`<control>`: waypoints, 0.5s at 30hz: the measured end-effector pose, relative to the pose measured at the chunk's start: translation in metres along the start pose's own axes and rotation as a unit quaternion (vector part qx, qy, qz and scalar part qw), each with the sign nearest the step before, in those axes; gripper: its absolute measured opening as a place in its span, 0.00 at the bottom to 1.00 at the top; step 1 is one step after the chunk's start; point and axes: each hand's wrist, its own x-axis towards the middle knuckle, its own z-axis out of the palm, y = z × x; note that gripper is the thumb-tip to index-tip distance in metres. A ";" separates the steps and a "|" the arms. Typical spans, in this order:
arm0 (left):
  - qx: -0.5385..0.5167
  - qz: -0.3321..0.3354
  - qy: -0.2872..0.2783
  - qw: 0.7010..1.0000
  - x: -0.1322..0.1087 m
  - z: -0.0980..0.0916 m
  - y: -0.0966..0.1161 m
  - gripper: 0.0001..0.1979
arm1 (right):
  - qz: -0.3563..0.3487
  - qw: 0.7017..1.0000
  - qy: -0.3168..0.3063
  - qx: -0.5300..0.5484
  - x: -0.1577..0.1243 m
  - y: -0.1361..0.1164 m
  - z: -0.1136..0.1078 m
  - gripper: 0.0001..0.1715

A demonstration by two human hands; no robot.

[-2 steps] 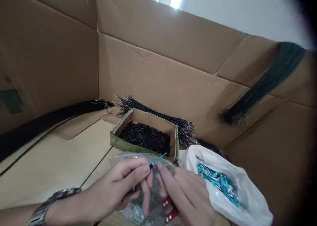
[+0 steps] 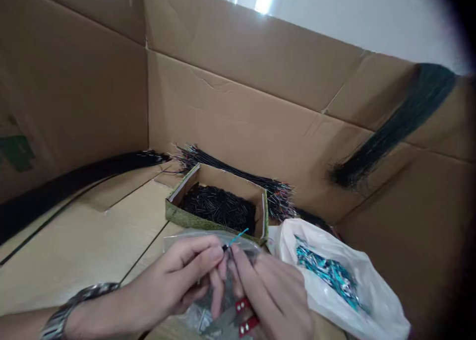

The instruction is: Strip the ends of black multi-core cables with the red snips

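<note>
A short teal wire [image 2: 240,235] slants up to the right from a small black piece [image 2: 224,248], perhaps a cable end, between my fingertips. Thumb and index finger of my left hand [image 2: 182,273] pinch that black piece. The fingertips of my right hand [image 2: 273,285] are closed close beside it, at the base of the wire; whether they grip it is hidden. Tucked under the right palm is a grey metal hand tool with red handles [image 2: 248,325], partly covered. Beneath both hands lies a clear plastic bag [image 2: 176,239] with greyish contents.
A green-edged box [image 2: 178,216] of short black pieces stands just beyond my hands. To the right is a white bag [image 2: 372,275] of teal pieces. Black wire bundles lie behind the box [image 2: 230,167] and at left [image 2: 74,181]. Cardboard walls [image 2: 238,92] surround the work surface.
My right hand and the red-handled tool have shifted slightly left. The teal wire's tip has also moved a little left and up.
</note>
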 end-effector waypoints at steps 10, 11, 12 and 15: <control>0.195 0.021 -0.003 0.981 0.000 -0.004 0.001 0.20 | 0.294 0.936 0.032 0.189 0.006 0.007 -0.011 0.06; 0.223 0.022 -0.007 0.975 0.000 -0.004 0.001 0.20 | 0.310 0.930 0.026 0.196 0.009 0.006 -0.011 0.05; 0.245 0.018 -0.010 0.969 0.000 -0.004 0.001 0.21 | 0.328 0.922 0.024 0.205 0.011 0.006 -0.011 0.06; 0.278 -0.011 -0.023 0.960 0.001 -0.003 0.002 0.21 | 0.389 0.861 0.094 0.314 0.012 0.007 -0.011 0.15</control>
